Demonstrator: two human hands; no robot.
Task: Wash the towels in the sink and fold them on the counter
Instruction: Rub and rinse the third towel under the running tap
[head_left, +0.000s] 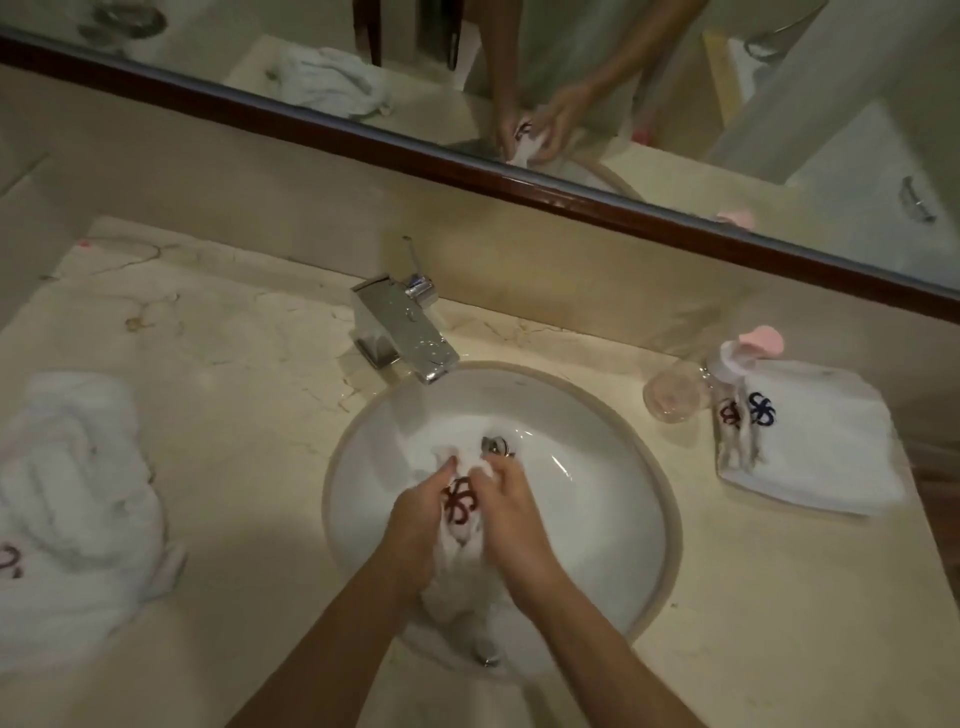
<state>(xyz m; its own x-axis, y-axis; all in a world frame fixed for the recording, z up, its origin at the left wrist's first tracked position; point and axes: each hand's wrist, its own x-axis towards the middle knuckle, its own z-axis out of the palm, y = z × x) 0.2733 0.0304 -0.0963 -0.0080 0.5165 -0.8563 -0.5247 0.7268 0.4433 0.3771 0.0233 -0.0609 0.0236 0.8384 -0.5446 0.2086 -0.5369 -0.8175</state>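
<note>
Over the vanity, looking down, largest item first:

Mirror (675, 104): runs along the back wall in a dark wood frame; it reflects both hands holding a white cloth, and a heap of white cloth on the counter.

Counter (234, 364): pale veined marble, holding everything below.

Sink (597, 467): round white basin set into the counter, drain stopper near the back of the bowl.

Crumpled towels (78, 493): loose white heap on the counter at far left, well apart from the sink, with a dark red emblem partly showing at its near left edge.

Folded towels (821, 441): white stack on the counter right of the sink, one dark blue emblem and one dark red emblem showing at its left edge.

Faucet (405, 332): chrome, square-bodied, behind the sink, spout reaching over the rim; wet drops on top.

Towel in the sink (460, 501): white, bunched, dark red flower-like emblem facing up; it hangs down between the forearms toward the near wall of the bowl.

Left hand (415, 514): fingers curled round the left side of the towel in the sink.

Right hand (511, 512): fingers curled round its right side, close to the left hand, emblem between them.

Glass (672, 395): clear, just left of the folded towels.

Bottle (732, 364): small, clear, pink cap, at the back left corner of the folded towels.
</note>
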